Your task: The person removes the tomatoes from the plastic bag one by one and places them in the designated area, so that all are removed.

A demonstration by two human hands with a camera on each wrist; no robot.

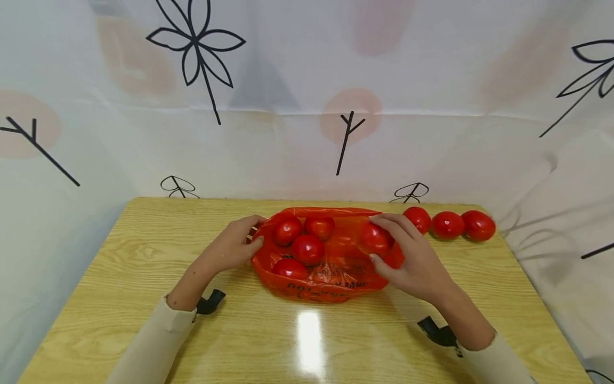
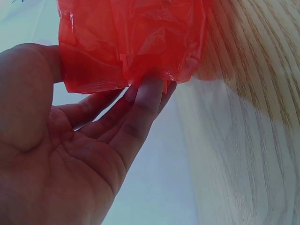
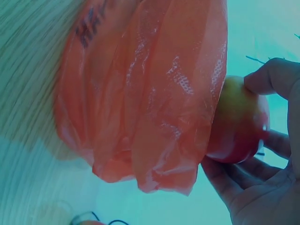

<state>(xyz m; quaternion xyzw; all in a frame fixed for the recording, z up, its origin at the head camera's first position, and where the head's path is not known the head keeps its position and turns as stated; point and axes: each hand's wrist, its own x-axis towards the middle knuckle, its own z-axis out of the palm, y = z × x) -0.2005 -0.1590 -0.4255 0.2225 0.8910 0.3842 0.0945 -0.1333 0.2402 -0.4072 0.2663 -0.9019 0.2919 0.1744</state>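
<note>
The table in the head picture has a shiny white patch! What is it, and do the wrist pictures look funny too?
Head view: glare, probably light bouncing off the glossy table; left wrist view: the left hand looks dim and shaded; right wrist view: a blue-green tint, with small glints on the red bag.

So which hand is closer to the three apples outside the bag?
Right. The right hand, holding another apple at the right end of the bag, is beside the three apples; the left hand is across at its left end.

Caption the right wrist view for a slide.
Fingers hold a red-and-yellow fruit at the mouth of a red bag.
</note>
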